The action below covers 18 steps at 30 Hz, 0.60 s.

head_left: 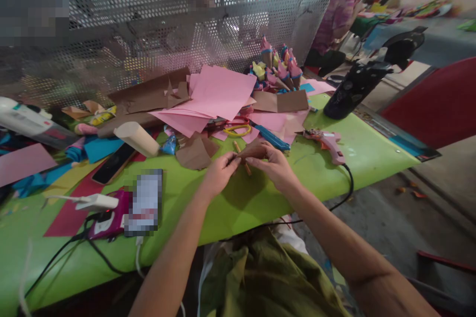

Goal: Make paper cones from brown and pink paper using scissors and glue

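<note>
Two hands meet over the green table (334,158): the left hand (219,174) and right hand (273,164) pinch a small brown paper piece (255,151) between their fingertips. Its long axis runs left to right between them, right hand slightly farther forward. A glue gun (327,142) lies right.

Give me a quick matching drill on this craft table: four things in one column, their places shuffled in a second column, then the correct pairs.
Things:
1. brown paper piece
2. pink glue gun
3. yellow-handled scissors
4. pink paper sheets

Places:
A. piled at the back of the green table, by the mesh screen
B. held between the left hand and right hand
C. lying right of the hands, cord trailing off the edge
D. just beyond the hands, under the pile's front edge

Pairs: 1-B, 2-C, 3-D, 4-A
</note>
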Each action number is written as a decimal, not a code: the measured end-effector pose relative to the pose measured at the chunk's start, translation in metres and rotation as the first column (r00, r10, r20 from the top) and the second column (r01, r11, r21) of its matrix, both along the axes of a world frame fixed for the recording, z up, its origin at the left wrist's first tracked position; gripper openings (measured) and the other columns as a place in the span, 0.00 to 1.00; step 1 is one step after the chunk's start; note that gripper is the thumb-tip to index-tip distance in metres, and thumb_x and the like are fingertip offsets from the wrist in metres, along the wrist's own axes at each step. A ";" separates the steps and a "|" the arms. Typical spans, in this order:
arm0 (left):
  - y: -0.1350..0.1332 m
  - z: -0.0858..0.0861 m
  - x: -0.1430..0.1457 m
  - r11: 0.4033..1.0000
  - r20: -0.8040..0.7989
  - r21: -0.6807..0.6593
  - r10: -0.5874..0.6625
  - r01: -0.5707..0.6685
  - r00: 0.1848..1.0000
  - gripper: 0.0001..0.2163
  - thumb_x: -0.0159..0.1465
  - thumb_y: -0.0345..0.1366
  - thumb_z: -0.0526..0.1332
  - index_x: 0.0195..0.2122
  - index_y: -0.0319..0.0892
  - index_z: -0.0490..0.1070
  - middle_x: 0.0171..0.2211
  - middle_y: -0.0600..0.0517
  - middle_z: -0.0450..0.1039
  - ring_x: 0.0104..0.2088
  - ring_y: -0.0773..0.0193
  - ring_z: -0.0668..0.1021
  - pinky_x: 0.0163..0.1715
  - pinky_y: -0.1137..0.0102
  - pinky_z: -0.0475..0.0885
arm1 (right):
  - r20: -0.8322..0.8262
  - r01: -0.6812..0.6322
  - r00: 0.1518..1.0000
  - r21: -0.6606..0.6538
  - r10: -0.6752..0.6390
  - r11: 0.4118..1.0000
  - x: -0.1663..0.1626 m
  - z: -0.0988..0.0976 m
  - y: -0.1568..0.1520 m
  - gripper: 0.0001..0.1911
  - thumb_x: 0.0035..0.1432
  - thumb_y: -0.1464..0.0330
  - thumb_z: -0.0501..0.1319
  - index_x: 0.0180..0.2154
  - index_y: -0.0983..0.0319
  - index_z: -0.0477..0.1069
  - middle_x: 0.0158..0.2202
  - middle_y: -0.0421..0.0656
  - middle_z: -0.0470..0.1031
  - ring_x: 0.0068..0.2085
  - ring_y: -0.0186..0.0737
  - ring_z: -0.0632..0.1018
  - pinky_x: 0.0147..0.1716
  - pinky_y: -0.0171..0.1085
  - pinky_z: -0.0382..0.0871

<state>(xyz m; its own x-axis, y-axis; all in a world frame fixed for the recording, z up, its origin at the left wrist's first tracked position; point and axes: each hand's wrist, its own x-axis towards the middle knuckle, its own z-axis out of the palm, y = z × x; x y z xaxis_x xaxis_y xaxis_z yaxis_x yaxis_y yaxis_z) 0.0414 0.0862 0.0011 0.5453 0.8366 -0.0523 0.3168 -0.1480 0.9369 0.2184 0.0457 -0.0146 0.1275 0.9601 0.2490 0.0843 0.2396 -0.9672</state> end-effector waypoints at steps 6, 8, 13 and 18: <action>0.001 -0.001 -0.001 0.999 0.020 -0.045 0.020 -0.019 1.000 0.12 0.65 0.46 0.58 0.30 0.43 0.67 0.21 0.58 0.58 0.23 0.68 0.62 0.25 0.70 0.56 | 0.017 0.078 0.997 0.010 -0.078 0.997 0.001 -0.006 0.002 0.09 0.49 0.59 0.71 0.28 0.57 0.81 0.40 0.45 0.77 0.47 0.48 0.75 0.51 0.45 0.69; 0.001 0.000 -0.001 0.999 0.033 -0.046 0.026 -0.025 0.999 0.13 0.65 0.46 0.58 0.29 0.43 0.67 0.20 0.58 0.59 0.23 0.68 0.63 0.25 0.70 0.56 | 0.021 0.059 0.998 0.007 -0.059 0.998 0.001 -0.005 0.002 0.09 0.51 0.59 0.70 0.29 0.57 0.80 0.38 0.44 0.78 0.47 0.48 0.75 0.51 0.45 0.69; 0.002 0.001 -0.001 0.998 0.082 -0.065 0.023 -0.018 0.996 0.14 0.64 0.47 0.59 0.28 0.43 0.66 0.20 0.58 0.60 0.23 0.68 0.63 0.26 0.70 0.58 | 0.018 0.088 0.996 -0.013 -0.087 0.996 0.002 -0.004 0.002 0.10 0.51 0.58 0.70 0.26 0.58 0.79 0.41 0.45 0.77 0.49 0.48 0.75 0.51 0.44 0.69; 0.004 0.000 -0.003 0.997 0.074 -0.066 0.032 -0.027 0.997 0.15 0.63 0.49 0.59 0.28 0.43 0.67 0.20 0.57 0.62 0.23 0.68 0.65 0.27 0.70 0.60 | 0.042 0.119 0.992 0.005 -0.119 0.993 0.004 -0.004 0.002 0.11 0.51 0.57 0.70 0.27 0.58 0.78 0.41 0.45 0.76 0.49 0.48 0.75 0.51 0.44 0.68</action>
<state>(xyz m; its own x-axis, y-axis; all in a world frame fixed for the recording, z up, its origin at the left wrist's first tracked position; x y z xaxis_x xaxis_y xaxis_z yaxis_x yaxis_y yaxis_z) 0.0387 0.0901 0.0009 0.5252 0.8484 -0.0668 0.2485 -0.0778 0.9655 0.2227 0.0478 -0.0187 0.2304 0.9380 0.2590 0.1531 0.2279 -0.9616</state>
